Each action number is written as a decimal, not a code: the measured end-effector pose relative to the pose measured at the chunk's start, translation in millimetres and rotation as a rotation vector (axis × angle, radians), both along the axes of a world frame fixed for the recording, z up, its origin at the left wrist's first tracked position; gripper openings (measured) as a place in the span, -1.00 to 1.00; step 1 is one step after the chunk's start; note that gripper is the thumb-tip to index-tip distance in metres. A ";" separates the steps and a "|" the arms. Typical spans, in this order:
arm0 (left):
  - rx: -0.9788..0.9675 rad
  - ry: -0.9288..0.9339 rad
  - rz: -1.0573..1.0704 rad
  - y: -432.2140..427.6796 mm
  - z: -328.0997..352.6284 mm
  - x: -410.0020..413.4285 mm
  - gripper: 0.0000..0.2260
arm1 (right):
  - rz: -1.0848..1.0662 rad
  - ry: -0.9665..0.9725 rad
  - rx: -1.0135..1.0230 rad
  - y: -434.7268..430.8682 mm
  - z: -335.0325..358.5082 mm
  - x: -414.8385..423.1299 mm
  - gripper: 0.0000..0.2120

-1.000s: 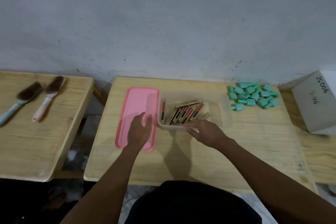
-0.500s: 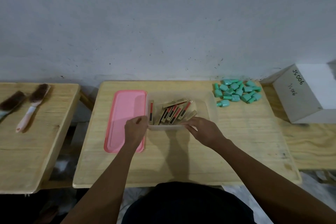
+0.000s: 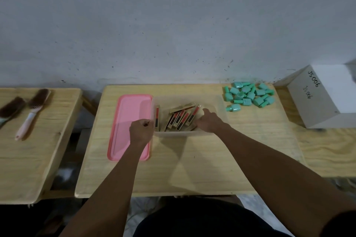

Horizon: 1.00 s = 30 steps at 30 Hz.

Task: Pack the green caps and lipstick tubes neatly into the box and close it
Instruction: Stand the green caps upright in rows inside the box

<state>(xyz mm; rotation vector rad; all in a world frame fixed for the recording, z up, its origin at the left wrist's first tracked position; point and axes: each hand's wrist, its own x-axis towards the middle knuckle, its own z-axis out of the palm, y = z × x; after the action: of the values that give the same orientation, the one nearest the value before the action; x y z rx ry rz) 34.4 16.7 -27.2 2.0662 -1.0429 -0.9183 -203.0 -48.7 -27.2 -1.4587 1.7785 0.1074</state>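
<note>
A clear plastic box (image 3: 218, 108) stands mid-table with several gold, red and black lipstick tubes (image 3: 179, 117) lying jumbled inside. Its pink lid (image 3: 131, 109) lies flat just left of it. A heap of green caps (image 3: 248, 95) sits at the back right of the table, outside the box. My left hand (image 3: 141, 131) is over the lid's right edge, with its curled fingers gripping the box's left wall. My right hand (image 3: 209, 121) reaches into the box from the right, and its loosely extended fingers touch the right-hand tubes.
A white carton (image 3: 319, 100) marked JS006 stands at the far right. Two brushes (image 3: 32, 111) lie on a separate wooden table to the left, across a gap. The wooden table (image 3: 212, 161) shows bare surface in front of the box. A wall runs behind.
My left hand moved off the pink lid to the box's left wall. My right hand left the box's near rim and went inside among the tubes.
</note>
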 end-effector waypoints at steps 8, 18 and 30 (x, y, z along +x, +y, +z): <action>0.044 0.022 -0.004 -3.1 -1.0 2.8 -0.82 | -0.035 -0.120 -0.081 -12.5 -19.3 37.3 -0.43; 0.045 -0.012 -0.033 -2.9 -5.4 3.5 -0.80 | 0.031 -0.176 -0.147 -9.2 -25.1 48.0 -0.49; 0.034 -0.041 -0.044 -0.7 3.6 -3.3 -0.82 | 0.154 -0.301 -0.214 -3.2 -3.2 -3.7 -0.59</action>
<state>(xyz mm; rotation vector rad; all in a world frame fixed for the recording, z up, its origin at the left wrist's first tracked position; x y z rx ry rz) 31.2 16.0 -23.6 2.1055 -1.1058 -0.9249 -206.6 -51.9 -30.4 -1.6659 1.4679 -0.2202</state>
